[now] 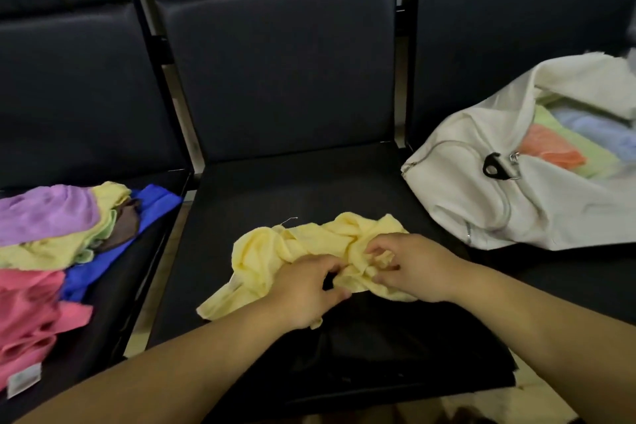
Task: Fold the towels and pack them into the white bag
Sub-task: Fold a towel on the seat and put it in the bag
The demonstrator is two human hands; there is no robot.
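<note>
Dark seat [275, 196]: left hand [306, 289] and right hand [409, 265] seemingly pinch a yellow towel [261, 251].

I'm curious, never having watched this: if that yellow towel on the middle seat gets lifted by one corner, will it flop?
Probably floppy: the yellow towel lies crumpled in soft folds on the seat. Likely light too, since the left hand and right hand bunch it with a mere pinch. Its fuzzy surface probably grips rather than slips.
</note>
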